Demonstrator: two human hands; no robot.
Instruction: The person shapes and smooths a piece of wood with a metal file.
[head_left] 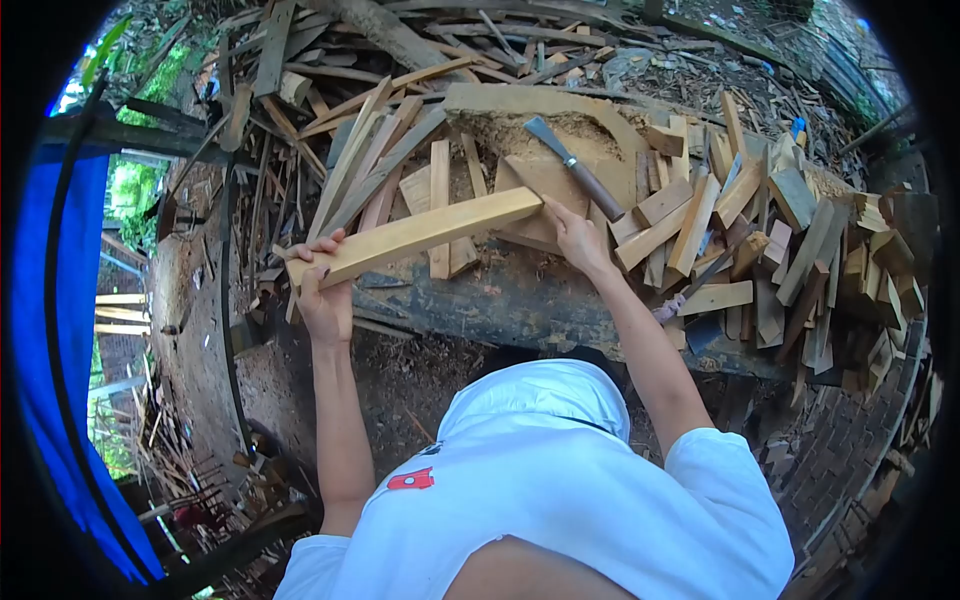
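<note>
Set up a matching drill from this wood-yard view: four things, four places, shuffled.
Things:
1. plank
2. blade
3. blue tarp
4. offcut pile

Places:
A. along the far left edge
B. gripped by the left hand, with the right hand at its other end
C. heaped at the right
D. lying on the chopping block

Pairs: 1-B, 2-D, 3-A, 4-C

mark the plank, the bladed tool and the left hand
plank [420, 235]: head view, middle of its broad face.
bladed tool [572, 163]: head view, where blade meets handle.
left hand [322, 292]: head view, middle of the hand, gripping the plank's end.
</note>
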